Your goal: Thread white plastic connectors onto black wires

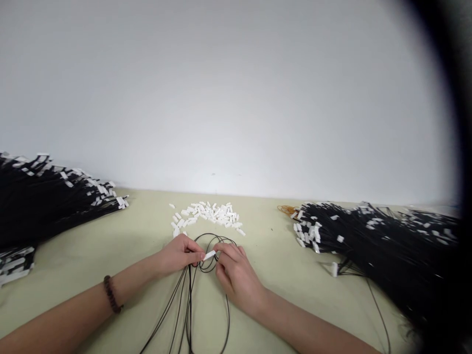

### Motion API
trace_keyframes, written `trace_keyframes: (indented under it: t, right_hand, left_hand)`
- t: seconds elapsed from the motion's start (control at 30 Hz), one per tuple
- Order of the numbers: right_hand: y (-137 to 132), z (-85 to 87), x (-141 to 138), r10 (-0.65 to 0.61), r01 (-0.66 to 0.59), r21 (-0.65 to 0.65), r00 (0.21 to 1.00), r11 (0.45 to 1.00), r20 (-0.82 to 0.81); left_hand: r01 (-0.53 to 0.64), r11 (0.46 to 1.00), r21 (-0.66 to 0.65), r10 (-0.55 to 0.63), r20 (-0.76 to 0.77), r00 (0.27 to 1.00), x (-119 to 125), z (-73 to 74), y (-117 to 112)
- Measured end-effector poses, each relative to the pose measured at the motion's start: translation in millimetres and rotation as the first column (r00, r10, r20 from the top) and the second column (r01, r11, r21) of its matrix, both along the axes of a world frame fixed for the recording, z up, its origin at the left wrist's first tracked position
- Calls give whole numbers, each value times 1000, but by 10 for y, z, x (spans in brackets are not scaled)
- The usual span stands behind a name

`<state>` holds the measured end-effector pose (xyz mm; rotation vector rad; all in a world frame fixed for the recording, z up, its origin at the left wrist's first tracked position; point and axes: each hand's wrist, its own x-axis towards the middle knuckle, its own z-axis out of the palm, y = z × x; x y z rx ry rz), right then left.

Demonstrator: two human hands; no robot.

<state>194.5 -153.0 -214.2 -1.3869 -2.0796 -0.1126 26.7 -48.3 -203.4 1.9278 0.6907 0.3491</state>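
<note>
Smooth plastic connector (209, 255), plastic-sheathed wires (190, 295), matt tabletop (265, 270), smooth wall (236, 98), bracelet (110, 294) apparently wood

The left forearm (77, 312) and the right forearm (302, 322) are both bare as far as they show, slim and smooth in outline. Just above the left hand (177, 255), a single bracelet (109, 294) circles the wrist: dark brown, made up of small rounded beads (their finer detail is too blurred to read), with a short bit jutting at its lower end. The right hand (238, 279) is ungloved, like the left.
</note>
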Motion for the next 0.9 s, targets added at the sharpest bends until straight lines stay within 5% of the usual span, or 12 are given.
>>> trace_keyframes:
  t: [0.4, 0.63, 0.9]
  right_hand:
    - [-14, 4, 2, -58, 57, -48, 998, 997, -26]
    - [-2, -27, 12, -6, -2, -64, 993, 998, -119]
    - [-12, -12, -8, -3, -12, -91, 987, 996, -162]
  left_hand:
    - [-36, 996, -86, 40, 49, 998, 34, 60, -36]
    - [-156, 983, -94, 160, 36, 986, 54, 21, -25]
    - [-118, 985, -122, 126, 64, 990, 38, 28, -31]
